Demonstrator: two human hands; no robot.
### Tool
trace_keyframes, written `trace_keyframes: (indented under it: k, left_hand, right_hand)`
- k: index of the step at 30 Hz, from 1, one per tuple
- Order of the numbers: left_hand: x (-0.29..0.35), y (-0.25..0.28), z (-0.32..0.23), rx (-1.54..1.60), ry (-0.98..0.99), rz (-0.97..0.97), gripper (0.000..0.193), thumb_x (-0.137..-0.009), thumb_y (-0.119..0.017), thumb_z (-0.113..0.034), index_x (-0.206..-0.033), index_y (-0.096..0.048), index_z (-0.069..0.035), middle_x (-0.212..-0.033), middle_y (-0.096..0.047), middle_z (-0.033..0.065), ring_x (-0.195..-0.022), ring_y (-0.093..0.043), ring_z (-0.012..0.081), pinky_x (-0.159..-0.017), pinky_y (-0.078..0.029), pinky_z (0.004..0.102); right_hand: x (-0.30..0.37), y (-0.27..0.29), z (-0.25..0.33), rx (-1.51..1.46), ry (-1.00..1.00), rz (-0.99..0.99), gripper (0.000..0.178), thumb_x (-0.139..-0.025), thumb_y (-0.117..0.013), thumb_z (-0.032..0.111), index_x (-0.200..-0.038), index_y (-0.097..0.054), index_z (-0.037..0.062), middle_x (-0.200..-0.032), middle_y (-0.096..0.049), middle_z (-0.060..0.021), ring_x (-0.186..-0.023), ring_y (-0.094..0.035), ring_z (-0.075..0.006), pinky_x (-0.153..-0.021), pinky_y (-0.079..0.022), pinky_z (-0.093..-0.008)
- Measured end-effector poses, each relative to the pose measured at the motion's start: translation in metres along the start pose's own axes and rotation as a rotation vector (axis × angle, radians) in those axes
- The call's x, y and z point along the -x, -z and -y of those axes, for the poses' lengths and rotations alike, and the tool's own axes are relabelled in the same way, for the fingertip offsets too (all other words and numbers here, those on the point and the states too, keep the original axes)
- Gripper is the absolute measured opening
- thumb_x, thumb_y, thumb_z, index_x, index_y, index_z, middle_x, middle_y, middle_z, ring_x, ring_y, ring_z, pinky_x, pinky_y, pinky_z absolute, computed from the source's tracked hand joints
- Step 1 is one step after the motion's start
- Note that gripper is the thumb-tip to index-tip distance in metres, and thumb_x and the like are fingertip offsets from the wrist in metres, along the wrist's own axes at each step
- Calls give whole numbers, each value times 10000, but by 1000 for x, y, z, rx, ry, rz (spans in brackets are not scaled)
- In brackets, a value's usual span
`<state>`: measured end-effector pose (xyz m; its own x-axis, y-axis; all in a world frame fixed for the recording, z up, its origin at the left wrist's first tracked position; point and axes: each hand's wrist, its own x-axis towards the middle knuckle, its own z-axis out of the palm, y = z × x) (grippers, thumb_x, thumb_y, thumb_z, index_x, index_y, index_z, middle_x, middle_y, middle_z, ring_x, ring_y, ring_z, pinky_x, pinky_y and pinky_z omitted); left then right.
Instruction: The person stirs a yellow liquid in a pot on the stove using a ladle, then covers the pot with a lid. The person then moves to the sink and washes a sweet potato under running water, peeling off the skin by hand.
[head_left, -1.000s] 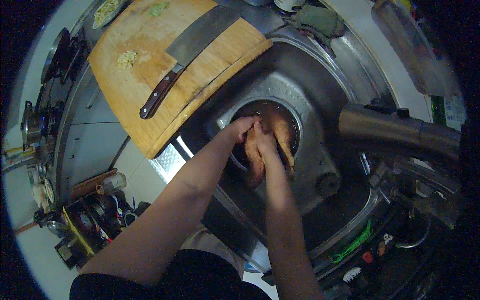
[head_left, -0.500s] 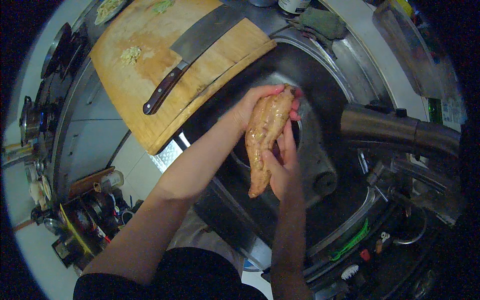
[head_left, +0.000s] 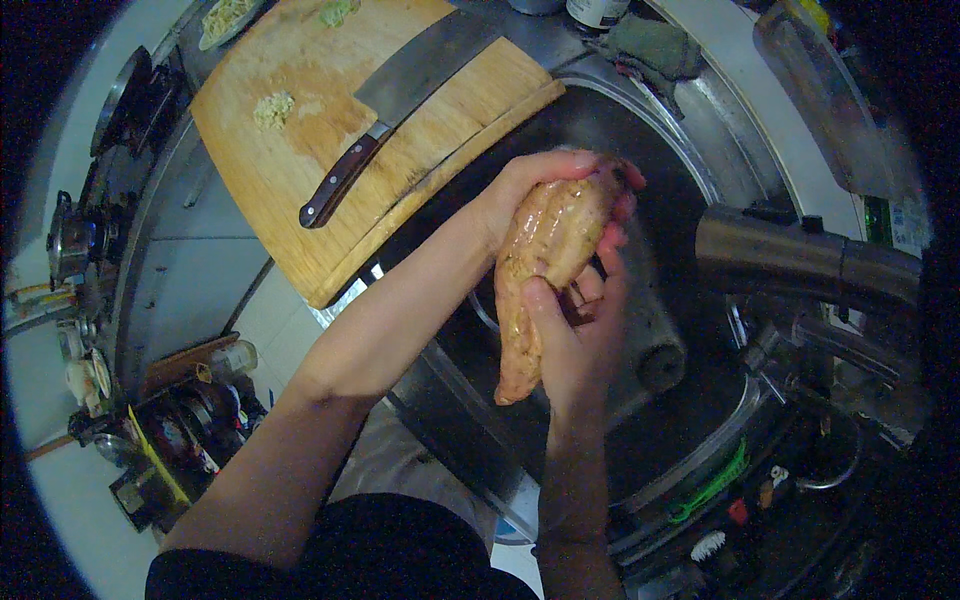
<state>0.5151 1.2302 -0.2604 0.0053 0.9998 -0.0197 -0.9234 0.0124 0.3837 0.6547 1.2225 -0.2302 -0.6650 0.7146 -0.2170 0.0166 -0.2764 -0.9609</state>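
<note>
Over the sink, a long wet tan root vegetable (head_left: pixel 552 240) is held in both my hands. It looks bumpy and shiny, thick and darker at the far end and tapering toward me; its exact kind is unclear. My left hand (head_left: pixel 515 195) is wrapped round the far, thicker part from the left, fingertips curling past its right side. My right hand (head_left: pixel 565 345) grips the lower right side, thumb lying across the top and fingers bent beneath. The narrow tip sticks out below, free of both hands.
The dark sink basin (head_left: pixel 650 470) lies under my hands, with a faucet (head_left: pixel 780 255) at its right. On the wooden cutting board (head_left: pixel 250 190) at upper left rest a cleaver (head_left: pixel 425 70) and chopped pale bits (head_left: pixel 273 110). A green cloth (head_left: pixel 655 45) lies behind the sink.
The root vegetable has tilted and turned a little in my hands. My right hand has shifted up along it, its thumb now higher on the surface. The view has moved slightly.
</note>
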Motion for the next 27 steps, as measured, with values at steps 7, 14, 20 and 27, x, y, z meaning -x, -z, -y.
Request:
trace_keyframes:
  k: [7,14,20,27]
  left_hand:
    - [2,-23,-3,-524,-130,-114,365,-783,-546,-262,-1014,-528,20,-839,-593,114,-736,-591,198,-656,-490,298]
    - [5,-34,-7,-361,-67,-190,299,-773,-568,-231,-946,-567,13,-772,-609,106,-677,-597,187,-622,-486,285]
    - [3,-40,-5,-381,-51,-237,292,-770,-565,-226,-936,-568,15,-766,-608,110,-674,-596,187,-616,-486,285]
    - [8,-48,-4,-487,-44,-245,283,-816,-534,-222,-990,-543,1,-801,-600,89,-697,-594,175,-627,-492,282]
  right_hand:
    - [-11,-3,9,421,33,-126,629,-766,-611,149,-1270,-269,-9,-1199,-432,-164,-1084,-456,-222,-906,-373,-329]
    - [-2,9,2,26,-3,77,824,-691,-659,116,-1322,-147,-19,-1257,-369,-193,-1147,-405,-265,-957,-325,-347]
    - [8,17,-1,211,33,132,790,-673,-661,44,-1294,-175,-15,-1222,-394,-158,-1136,-416,-236,-950,-341,-336]
    - [10,1,14,67,-53,6,761,-710,-674,195,-1278,-223,-34,-1206,-415,-179,-1111,-437,-259,-940,-347,-359]
